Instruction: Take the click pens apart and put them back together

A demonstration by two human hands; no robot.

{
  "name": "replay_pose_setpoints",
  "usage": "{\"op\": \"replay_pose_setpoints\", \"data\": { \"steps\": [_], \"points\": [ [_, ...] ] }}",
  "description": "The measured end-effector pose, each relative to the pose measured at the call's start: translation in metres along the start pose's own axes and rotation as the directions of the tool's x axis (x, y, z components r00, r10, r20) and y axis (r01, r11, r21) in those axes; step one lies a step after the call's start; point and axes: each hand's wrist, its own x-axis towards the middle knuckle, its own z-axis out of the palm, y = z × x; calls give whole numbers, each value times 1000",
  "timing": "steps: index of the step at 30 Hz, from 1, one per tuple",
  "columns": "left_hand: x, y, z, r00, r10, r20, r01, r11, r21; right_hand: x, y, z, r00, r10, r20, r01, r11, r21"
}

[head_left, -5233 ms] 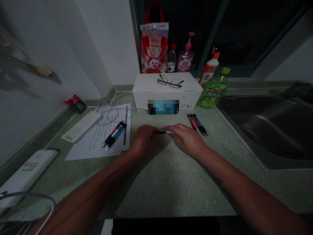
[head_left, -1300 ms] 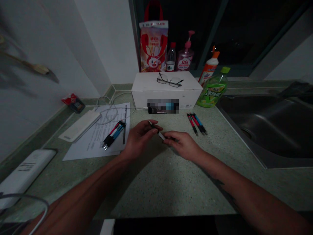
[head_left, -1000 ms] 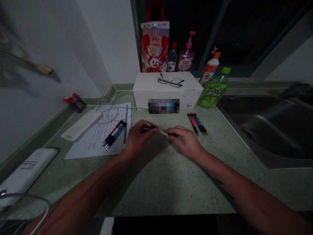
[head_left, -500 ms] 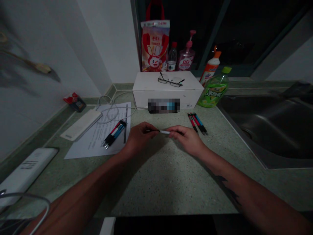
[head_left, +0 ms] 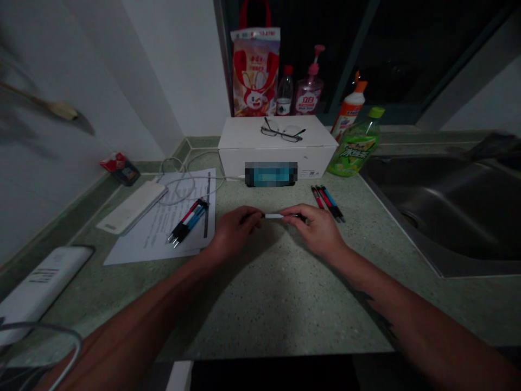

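Note:
A pen point(head_left: 273, 216) with a white middle and dark ends is held level above the counter, spanning both hands. Its left end is pinched by my left hand point(head_left: 238, 227). My right hand point(head_left: 315, 225) grips the opposite end with thumb and fingers. Both ends are partly covered by fingers. Right of my right hand, several pens point(head_left: 328, 203) in red, black and blue lie side by side on the counter. On the left, another bunch of pens point(head_left: 188, 222) rests on a printed sheet of paper point(head_left: 134, 247).
A white box point(head_left: 240, 160) carrying eyeglasses point(head_left: 283, 132) stands behind my hands, with a blurred-out phone-like device point(head_left: 271, 175) against it. Bottles, including a green one point(head_left: 353, 152), stand near the sink point(head_left: 427, 260). A white power bank point(head_left: 134, 206) and cable lie left; a power strip point(head_left: 44, 288) is nearer.
The pen now lies more level, and slightly more of its white middle shows between my hands. My left fingers have shifted a little. The view has moved slightly.

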Motion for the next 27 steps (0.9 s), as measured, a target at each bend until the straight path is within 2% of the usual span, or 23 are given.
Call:
{"op": "replay_pose_setpoints", "data": {
  "steps": [3, 6, 11, 22, 27],
  "points": [
    [2, -1, -3, 1000, 18, -13, -18, 1000, -21, 2, 0, -3, 1000, 12, -21, -12, 1000, 15],
    [3, -3, -5, 999, 35, 19, -34, 998, -55, 3, 2, -3, 999, 54, -5, -53, 994, 94],
    [2, -5, -1, 999, 31, 34, -29, 998, -56, 3, 4, 0, 995, 95, 13, -96, 980, 172],
    [-1, -5, 1, 999, 49, -7, -49, 998, -40, 2, 3, 1, 991, 131, 28, -133, 983, 126],
    [-3, -5, 1, 994, 109, -4, -109, 994, 3, 1, 2, 1, 991, 133, 26, -136, 984, 115]
  ]
}}
